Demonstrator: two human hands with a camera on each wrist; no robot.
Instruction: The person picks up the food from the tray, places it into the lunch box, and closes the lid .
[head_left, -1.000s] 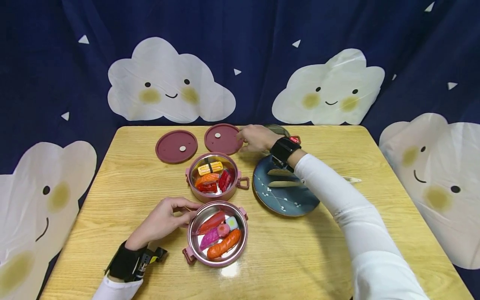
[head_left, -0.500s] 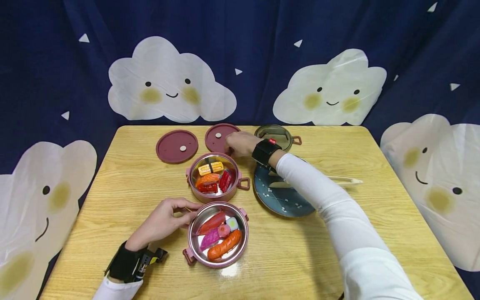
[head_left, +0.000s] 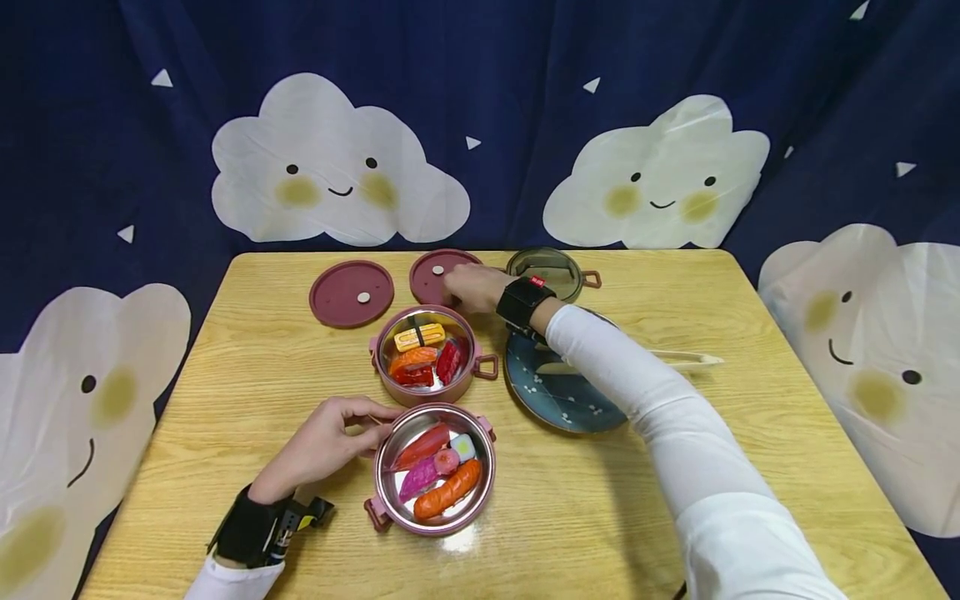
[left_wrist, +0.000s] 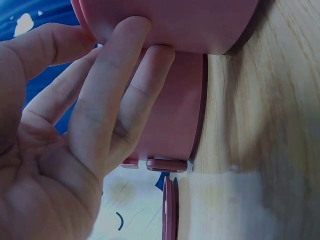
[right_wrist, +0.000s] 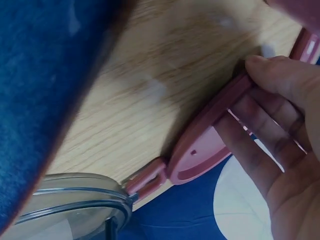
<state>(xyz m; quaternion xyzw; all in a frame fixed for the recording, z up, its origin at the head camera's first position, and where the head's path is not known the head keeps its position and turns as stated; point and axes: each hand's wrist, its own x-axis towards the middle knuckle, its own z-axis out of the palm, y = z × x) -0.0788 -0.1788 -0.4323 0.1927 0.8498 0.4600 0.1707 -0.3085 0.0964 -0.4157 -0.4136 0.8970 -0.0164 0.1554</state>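
Left hand [head_left: 322, 446] at the near-left of the worktop [head_left: 247, 367], fingers [left_wrist: 107, 95] lightly curled against the outer wall of the near bowl [head_left: 437, 468], touching its left rim, not wrapped round it; bowl filled with toy sushi pieces; just behind it, a second pink bowl [head_left: 429, 354] with egg, salmon and red pieces; further back on the left, a flat pink lid [head_left: 352, 292] lying alone; to its right, a second lid [head_left: 438, 275] pinched at its near edge by the right hand [head_left: 472, 290], thumb on top and fingers [right_wrist: 270, 145] underneath, edge tilted up off the wood; beside that, a clear-lidded pot [head_left: 546, 272]; nearer, a dark blue plate [head_left: 558, 392] partly under the white sleeve; tongs [head_left: 686, 359] at far right.
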